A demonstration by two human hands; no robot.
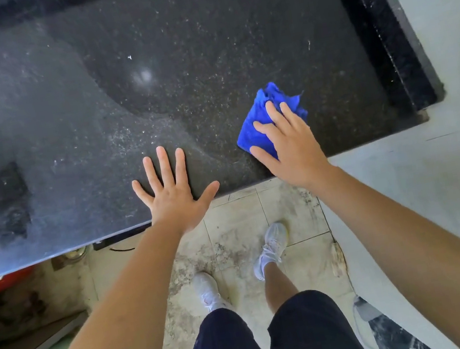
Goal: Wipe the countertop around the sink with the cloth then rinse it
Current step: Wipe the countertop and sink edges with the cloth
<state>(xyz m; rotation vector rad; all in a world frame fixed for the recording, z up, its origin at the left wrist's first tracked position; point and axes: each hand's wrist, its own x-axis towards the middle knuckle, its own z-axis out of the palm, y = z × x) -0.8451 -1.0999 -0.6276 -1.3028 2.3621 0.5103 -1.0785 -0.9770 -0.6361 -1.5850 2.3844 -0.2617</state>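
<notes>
Both forearms (137, 283) reach to the dark worktop (201, 56), right hand (295, 150) pressing straight fingers (288, 111) on the blue cloth (257, 138) near the front-right edge, left hand (173, 193) splayed flat just beside it, empty.

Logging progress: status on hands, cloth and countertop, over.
Right hand flat on blue cloth, pressing it to countertop. Left hand spread flat on countertop, holding nothing. No obstacle near cloth; sink not in view.
</notes>
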